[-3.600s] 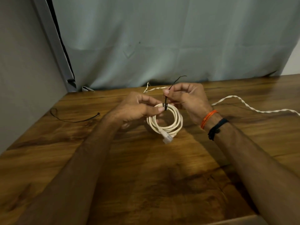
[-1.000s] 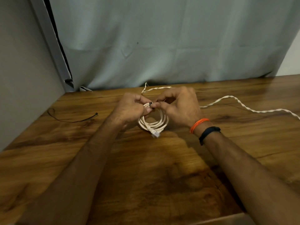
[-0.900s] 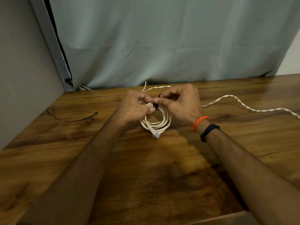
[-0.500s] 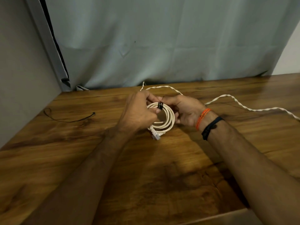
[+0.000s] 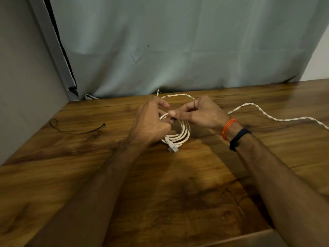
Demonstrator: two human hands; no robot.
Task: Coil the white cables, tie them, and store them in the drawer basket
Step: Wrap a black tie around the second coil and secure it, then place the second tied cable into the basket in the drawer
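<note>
A coiled white cable (image 5: pixel 184 131) with a clear plug (image 5: pixel 173 148) at its near side sits on the wooden table (image 5: pixel 178 189), held between both hands. My left hand (image 5: pixel 150 124) grips the coil's left side. My right hand (image 5: pixel 199 111) pinches the black tie (image 5: pixel 174 118) wrapped around the top of the coil. Most of the tie is hidden by my fingers. A second, twisted white cable (image 5: pixel 267 115) lies loose across the table behind and to the right of my hands.
A spare black tie (image 5: pixel 78 130) lies on the table at the left. A grey curtain (image 5: pixel 178 47) hangs behind the table and a grey wall panel (image 5: pixel 26 77) closes the left side. The table's near edge (image 5: pixel 249 237) shows at bottom right.
The long free tail of the black tie no longer sticks up; it is now wound close on the coil. My right hand rose from beside the coil to pinch the tie on top.
</note>
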